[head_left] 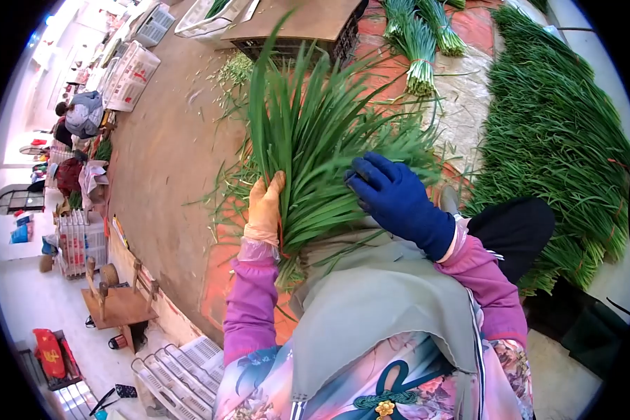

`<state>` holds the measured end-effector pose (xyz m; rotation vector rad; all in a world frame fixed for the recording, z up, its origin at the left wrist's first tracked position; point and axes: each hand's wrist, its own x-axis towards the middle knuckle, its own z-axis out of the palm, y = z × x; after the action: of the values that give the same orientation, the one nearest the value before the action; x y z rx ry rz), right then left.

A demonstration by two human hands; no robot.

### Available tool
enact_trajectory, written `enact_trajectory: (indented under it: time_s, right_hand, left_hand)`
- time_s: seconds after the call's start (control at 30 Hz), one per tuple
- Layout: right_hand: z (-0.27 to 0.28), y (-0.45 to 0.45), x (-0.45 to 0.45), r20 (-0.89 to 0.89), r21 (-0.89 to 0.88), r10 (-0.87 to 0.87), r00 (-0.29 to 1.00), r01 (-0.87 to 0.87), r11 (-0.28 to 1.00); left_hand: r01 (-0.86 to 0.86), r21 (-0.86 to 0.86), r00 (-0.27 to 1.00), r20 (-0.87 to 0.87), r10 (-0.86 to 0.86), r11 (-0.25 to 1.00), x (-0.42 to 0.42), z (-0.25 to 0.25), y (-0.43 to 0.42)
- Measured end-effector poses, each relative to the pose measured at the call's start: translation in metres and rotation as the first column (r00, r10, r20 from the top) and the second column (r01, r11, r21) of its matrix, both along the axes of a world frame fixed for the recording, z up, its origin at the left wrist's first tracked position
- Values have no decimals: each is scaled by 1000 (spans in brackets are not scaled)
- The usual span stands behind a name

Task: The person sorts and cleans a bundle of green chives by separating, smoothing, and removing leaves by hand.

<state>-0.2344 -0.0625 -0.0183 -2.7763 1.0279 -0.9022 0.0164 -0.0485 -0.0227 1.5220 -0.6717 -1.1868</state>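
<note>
- Green leaf bunch (304, 133) is held just in front of the grey apron (378, 308).
- Left hand (264, 208), orange-gloved, is clamped on the bunch.
- Right hand (402, 204), blue-gloved, is positioned at the leaves; its grip cannot be determined.

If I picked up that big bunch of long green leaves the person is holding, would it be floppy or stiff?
The bunch would probably be floppy at the tips, because its long leaves bend and splay. It might feel light for its size, since the blades look thin. Some could slip loose, as scraps lie on the floor.
</note>
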Motion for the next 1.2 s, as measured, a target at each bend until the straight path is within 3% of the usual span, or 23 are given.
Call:
enact_trajectory:
  time_s: [0.07, 0.1, 0.13, 0.2, 0.33, 0.4, 0.47, 0.5, 0.57, 0.73, 0.8, 0.87, 0.93, 1.0, 1.07, 1.13, 1.2]
  right_hand:
    - [9, 4, -7, -2, -67, -32, 999, 31, 997]
    - [13, 7, -11, 36, -55, -33, 999, 35, 998]
    - [14, 8, -15, 74, -43, -37, 997, 40, 998]
    - [12, 13, -21, 99, -7, -54, 994, 55, 998]
    - [-3, 18, -20, 173, 75, -3, 985, -10, 997]
    - [-4, 22, -14, 153, 81, 42, 987, -55, 995]
    - [-1, 20, -6, 135, 83, 84, 987, -95, 992]
    - [2, 19, -1, 88, 29, 136, 987, -139, 990]
    - [10, 13, 10, 14, -103, 203, 979, -200, 974]
    - [19, -26, 45, 19, -174, 39, 999, -35, 984]
    - [3, -39, 53, -80, -5, 137, 987, -138, 990]
    - [-7, -38, 53, -41, -15, 187, 982, -187, 982]
    - [-9, -23, 50, -110, 83, 284, 953, -275, 958]
    - [-6, -4, 43, -43, 45, 280, 959, -278, 959]
    - [-2, 9, 37, -207, 150, 246, 947, -218, 964]
    - [-6, 16, 33, -155, 135, 257, 954, -237, 962]
    - [-5, 19, 31, -212, 197, 238, 948, -197, 960]
  left_hand:
    - [233, -70, 968, 106, -225, 970, 9, 0, 1]
    - [362, -248, 931, 139, -337, 899, -1, 19, 4]
    - [370, -248, 928, 137, -346, 895, -9, 28, 6]
    - [505, -253, 843, 347, -410, 825, -19, 35, 11]
    - [419, -114, 812, 492, -315, 901, -4, 6, -2]
    - [349, -80, 836, 476, -271, 934, 3, -3, -13]
    - [339, -53, 893, 334, -303, 939, 12, -7, -21]
    - [311, -45, 931, 213, -295, 949, 9, 0, -21]
    - [296, -13, 947, 132, -292, 955, 3, 13, -21]
    - [283, -78, 957, -50, -287, 956, 5, 12, -17]
    - [264, -126, 959, -74, -274, 956, 6, 11, -13]
    - [134, -146, 988, -58, -143, 980, 11, 7, -11]
    - [48, -96, 997, -56, -54, 994, 21, -2, -10]
    - [-73, -48, 982, -179, 63, 996, 25, -6, -11]
    - [-63, -43, 977, -207, 53, 997, 31, -12, -10]
    - [-72, 4, 970, -232, 71, 997, 36, -18, -11]
    - [-49, 5, 977, -209, 49, 999, 35, -15, -12]
